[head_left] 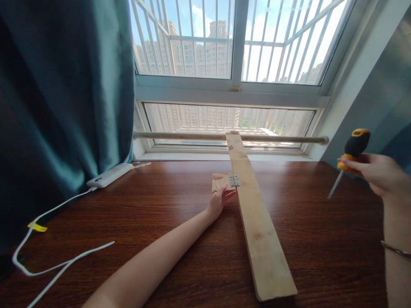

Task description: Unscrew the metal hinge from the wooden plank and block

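A long pale wooden plank (260, 226) stretches from the near part of the table toward the window, its far end reaching the rail. At its left side a metal hinge (234, 180) joins it to a small wooden board (219, 181). My left hand (219, 202) is closed on the near edge of that small board, thumb on top, with the other fingers partly spread close to the plank. Off to the right, my right hand (375, 171) grips a black-and-yellow screwdriver (355, 144) at its collar, held above the table with the shaft pointing down and left.
Everything lies on a dark reddish-brown wooden table (180, 205). A white power strip (110, 175) with a white cable (58, 209) is at the left, beside a teal curtain (70, 85). A horizontal rail (189, 136) crosses in front of the barred window.
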The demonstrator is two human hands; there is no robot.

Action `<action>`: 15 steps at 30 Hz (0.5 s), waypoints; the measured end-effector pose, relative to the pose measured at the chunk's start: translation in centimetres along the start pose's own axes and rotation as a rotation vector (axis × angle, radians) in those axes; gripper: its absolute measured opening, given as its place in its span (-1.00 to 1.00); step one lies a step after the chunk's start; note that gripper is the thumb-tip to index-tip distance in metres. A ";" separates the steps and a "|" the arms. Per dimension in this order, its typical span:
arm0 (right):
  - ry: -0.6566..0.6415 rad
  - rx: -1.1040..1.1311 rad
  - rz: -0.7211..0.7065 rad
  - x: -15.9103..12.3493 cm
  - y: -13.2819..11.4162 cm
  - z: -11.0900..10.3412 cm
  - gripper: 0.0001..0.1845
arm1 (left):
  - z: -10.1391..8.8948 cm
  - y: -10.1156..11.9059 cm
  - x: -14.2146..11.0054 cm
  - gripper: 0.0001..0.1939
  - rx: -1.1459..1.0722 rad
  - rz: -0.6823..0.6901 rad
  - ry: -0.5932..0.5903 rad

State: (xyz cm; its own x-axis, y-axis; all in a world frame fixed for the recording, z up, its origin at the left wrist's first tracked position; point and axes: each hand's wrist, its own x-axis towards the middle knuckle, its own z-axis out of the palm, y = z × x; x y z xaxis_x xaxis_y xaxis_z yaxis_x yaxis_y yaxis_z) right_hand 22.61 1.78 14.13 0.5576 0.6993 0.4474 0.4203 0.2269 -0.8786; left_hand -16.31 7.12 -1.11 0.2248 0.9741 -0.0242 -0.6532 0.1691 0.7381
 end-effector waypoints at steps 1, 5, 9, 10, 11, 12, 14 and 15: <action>-0.051 0.104 -0.013 -0.9 -2.3 1.6 -0.84 | 0.0 0.0 0.0 -0.75 0.005 0.004 0.002; -0.212 0.712 -0.060 -5.5 -8.4 10.2 -0.78 | 0.0 -0.1 0.0 -0.71 0.019 0.017 -0.002; -0.436 0.713 0.031 -8.1 -7.7 17.1 -0.80 | -0.1 -0.2 0.0 -0.71 0.017 0.035 0.016; -0.467 0.684 0.036 -8.2 -6.9 18.1 -0.80 | -0.1 -0.2 0.0 -0.72 0.015 0.040 0.017; -0.481 0.660 0.042 -8.2 -6.2 18.8 -0.80 | -0.1 -0.2 0.0 -0.71 0.012 0.044 0.018; -0.483 0.647 0.051 -8.2 -5.5 19.3 -0.80 | -0.1 -0.2 0.0 -0.70 0.010 0.046 0.020; -0.476 0.643 0.079 -8.1 -4.6 19.7 -0.81 | -0.1 -0.2 -0.1 -0.68 0.006 0.043 0.023; -0.475 0.647 0.090 -8.0 -4.4 19.7 -0.80 | -0.1 -0.2 -0.1 -0.68 0.007 0.039 0.023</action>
State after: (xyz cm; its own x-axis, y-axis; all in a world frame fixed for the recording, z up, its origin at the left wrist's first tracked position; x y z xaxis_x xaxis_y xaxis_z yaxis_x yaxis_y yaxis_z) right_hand 2.18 8.53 11.12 0.1443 0.9140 0.3792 -0.1908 0.4017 -0.8957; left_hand -16.24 7.03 -1.30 0.1821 0.9832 -0.0107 -0.6565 0.1296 0.7431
